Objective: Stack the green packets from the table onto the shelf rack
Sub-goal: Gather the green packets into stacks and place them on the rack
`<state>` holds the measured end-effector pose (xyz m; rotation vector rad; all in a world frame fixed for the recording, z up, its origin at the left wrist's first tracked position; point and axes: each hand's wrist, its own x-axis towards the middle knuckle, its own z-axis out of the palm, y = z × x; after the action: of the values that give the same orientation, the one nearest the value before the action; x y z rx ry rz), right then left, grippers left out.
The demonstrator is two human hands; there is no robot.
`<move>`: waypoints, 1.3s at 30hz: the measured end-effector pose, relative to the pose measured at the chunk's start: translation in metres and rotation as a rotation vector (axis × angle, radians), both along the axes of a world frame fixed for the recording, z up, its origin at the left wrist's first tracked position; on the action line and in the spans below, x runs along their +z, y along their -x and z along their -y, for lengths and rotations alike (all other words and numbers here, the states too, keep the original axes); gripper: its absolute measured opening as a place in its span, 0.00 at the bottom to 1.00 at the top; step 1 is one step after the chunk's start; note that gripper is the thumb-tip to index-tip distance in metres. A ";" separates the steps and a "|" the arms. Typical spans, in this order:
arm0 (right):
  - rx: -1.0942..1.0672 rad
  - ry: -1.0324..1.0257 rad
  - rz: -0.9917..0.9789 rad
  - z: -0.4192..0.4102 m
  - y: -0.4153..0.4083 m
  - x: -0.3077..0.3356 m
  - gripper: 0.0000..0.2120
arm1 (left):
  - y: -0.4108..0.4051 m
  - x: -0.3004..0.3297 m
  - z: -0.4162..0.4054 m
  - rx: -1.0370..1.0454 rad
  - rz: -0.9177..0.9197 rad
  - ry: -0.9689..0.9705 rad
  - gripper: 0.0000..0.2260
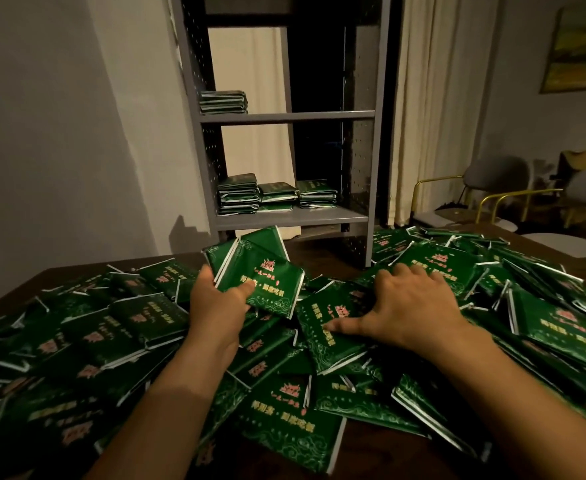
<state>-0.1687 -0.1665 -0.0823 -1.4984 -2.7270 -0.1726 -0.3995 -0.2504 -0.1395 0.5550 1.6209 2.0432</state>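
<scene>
Several green packets with gold and red print lie heaped across the dark table. My left hand grips a small bunch of green packets, lifted above the heap and tilted. My right hand lies spread, palm down, on a green packet at the centre of the heap, fingers apart. Behind the table stands the grey metal shelf rack. Its lower shelf carries three stacks of green packets; the shelf above it holds one stack at the left.
A pale wall rises at the left and cream curtains hang right of the rack. Grey chairs with gold frames stand at the right beyond the table. A framed painting hangs top right.
</scene>
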 end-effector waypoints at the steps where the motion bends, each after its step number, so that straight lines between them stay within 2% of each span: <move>1: 0.000 -0.006 0.000 0.001 0.001 0.000 0.58 | -0.003 0.003 0.002 0.002 0.010 -0.013 0.38; 4: 0.019 -0.032 -0.045 0.002 0.005 -0.003 0.56 | -0.018 0.016 0.010 0.022 0.062 -0.069 0.38; 6: 0.059 0.043 -0.174 0.000 0.007 -0.005 0.50 | -0.017 0.016 0.010 0.067 0.086 -0.112 0.39; 9: 0.131 0.291 -0.459 -0.003 0.007 -0.007 0.36 | -0.017 0.022 0.015 0.121 0.088 -0.119 0.38; 12: 0.199 0.465 -0.815 -0.006 0.006 -0.009 0.25 | -0.019 0.027 0.018 0.137 0.094 -0.145 0.32; 15: 0.316 0.634 -1.179 -0.008 0.000 -0.005 0.25 | -0.015 0.023 0.017 0.126 0.106 -0.145 0.26; 17: 0.412 0.676 -1.309 -0.008 -0.005 -0.001 0.26 | -0.018 0.027 0.019 0.133 0.092 -0.128 0.16; 18: 0.449 0.684 -1.341 -0.008 -0.008 0.001 0.26 | -0.020 0.028 0.021 0.127 0.088 -0.130 0.13; 20: 0.481 0.699 -1.367 -0.008 -0.008 0.002 0.25 | -0.023 0.031 0.022 0.100 0.105 -0.142 0.14; 23: 0.453 0.683 -1.374 -0.010 -0.005 -0.001 0.25 | -0.034 0.037 0.022 -0.079 0.167 -0.165 0.16; 27: 0.434 0.659 -1.337 -0.009 0.000 -0.010 0.27 | -0.054 0.037 0.021 -0.294 0.237 -0.198 0.10; 29: 0.446 0.657 -1.307 -0.008 0.002 -0.012 0.26 | -0.058 0.035 0.021 -0.325 0.237 -0.206 0.19; 30: 0.448 0.644 -1.292 -0.007 0.003 -0.013 0.26 | -0.057 0.034 0.020 -0.315 0.228 -0.202 0.20; 32: 0.446 0.605 -1.254 -0.007 0.005 -0.015 0.25 | -0.052 0.034 0.020 -0.272 0.204 -0.209 0.11; 34: 0.447 0.577 -1.231 -0.006 0.005 -0.014 0.25 | -0.049 0.035 0.022 -0.263 0.202 -0.216 0.08; 35: 0.446 0.570 -1.226 -0.007 0.005 -0.014 0.24 | -0.049 0.035 0.023 -0.285 0.199 -0.217 0.10; 36: 0.445 0.570 -1.229 -0.006 0.006 -0.013 0.24 | -0.050 0.035 0.023 -0.300 0.187 -0.206 0.16; 38: 0.446 0.566 -1.248 -0.004 0.007 -0.012 0.24 | -0.057 0.035 0.022 -0.342 0.157 -0.166 0.35; 39: 0.450 0.553 -1.255 -0.003 0.007 -0.012 0.24 | -0.060 0.034 0.022 -0.359 0.152 -0.147 0.39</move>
<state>-0.1761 -0.1632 -0.0946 -0.5453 -1.9281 1.1596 -0.3397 -0.2727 -0.1056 0.6709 1.1930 1.8909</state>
